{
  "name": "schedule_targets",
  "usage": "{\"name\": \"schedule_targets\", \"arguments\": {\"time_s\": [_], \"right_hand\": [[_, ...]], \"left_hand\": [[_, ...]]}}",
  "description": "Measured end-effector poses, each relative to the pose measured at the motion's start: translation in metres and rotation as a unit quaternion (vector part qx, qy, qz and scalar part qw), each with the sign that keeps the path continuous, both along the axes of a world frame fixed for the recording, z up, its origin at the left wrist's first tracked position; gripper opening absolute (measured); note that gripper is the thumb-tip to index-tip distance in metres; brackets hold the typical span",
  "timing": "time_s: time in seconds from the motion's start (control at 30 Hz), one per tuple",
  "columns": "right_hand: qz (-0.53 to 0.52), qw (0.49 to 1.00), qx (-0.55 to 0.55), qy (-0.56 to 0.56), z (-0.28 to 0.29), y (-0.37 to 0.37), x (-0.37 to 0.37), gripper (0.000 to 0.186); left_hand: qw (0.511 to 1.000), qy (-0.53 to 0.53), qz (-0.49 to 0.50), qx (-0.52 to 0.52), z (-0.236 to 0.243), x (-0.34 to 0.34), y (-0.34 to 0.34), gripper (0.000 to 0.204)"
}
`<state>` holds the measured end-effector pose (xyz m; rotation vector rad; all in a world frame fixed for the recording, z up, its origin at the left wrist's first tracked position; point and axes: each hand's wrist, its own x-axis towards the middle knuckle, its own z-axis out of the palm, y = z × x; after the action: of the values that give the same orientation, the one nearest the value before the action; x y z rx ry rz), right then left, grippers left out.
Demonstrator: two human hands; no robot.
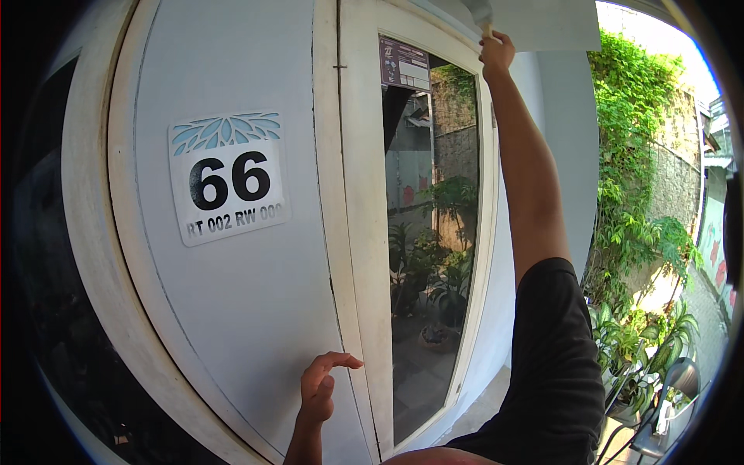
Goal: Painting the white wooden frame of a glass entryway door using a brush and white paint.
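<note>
High up at the top of the view, my right hand (497,54) is closed around the pale handle of a paintbrush (482,14). Its grey head points up against the white surface above the door; whether it touches there I cannot tell. My right arm is stretched upward in a black sleeve. Low in the middle, my left hand (318,387) holds nothing. Its fingers are bent toward the door frame (329,178), with the thumb apart, and the fingertips are at or very near the frame's edge. A white-framed glass door (422,232) stands between the two hands.
A house-number plate (227,178) with a blue leaf pattern hangs on the pale wall (232,302) to the left. A sticker (404,63) is on the upper glass. At right are climbing plants (632,132), potted plants (635,349) and a dark chair (674,403).
</note>
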<state>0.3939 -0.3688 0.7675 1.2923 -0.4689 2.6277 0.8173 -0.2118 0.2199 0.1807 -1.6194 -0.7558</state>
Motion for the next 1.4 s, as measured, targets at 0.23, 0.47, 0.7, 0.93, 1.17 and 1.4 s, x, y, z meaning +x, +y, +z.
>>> {"name": "schedule_targets", "arguments": {"time_s": [0.23, 0.47, 0.7, 0.93, 1.17, 1.4], "right_hand": [[0.062, 0.995, -0.016, -0.072, 0.005, 0.014, 0.027, 0.018], [-0.035, 0.978, -0.088, 0.187, 0.007, 0.048, 0.159, 0.025], [-0.034, 0.987, -0.039, 0.150, 0.018, 0.042, 0.078, 0.024], [-0.098, 0.994, 0.038, 0.039, 0.008, 0.026, -0.038, 0.022], [-0.005, 0.991, -0.004, -0.135, 0.005, 0.009, -0.028, 0.021], [0.116, 0.986, -0.122, 0.013, 0.025, 0.010, 0.125, 0.024]], "left_hand": [[1.000, -0.004, -0.002, -0.010, 0.003, -0.001, -0.005, 0.056], [1.000, -0.016, -0.017, -0.006, 0.001, -0.015, -0.009, 0.058], [1.000, -0.008, -0.009, 0.002, -0.001, -0.017, -0.012, 0.058], [1.000, 0.005, -0.005, 0.007, 0.001, -0.018, -0.016, 0.058], [1.000, -0.007, -0.003, 0.000, 0.001, -0.019, -0.015, 0.059], [1.000, -0.009, -0.012, -0.012, 0.005, -0.030, -0.018, 0.058]]}}
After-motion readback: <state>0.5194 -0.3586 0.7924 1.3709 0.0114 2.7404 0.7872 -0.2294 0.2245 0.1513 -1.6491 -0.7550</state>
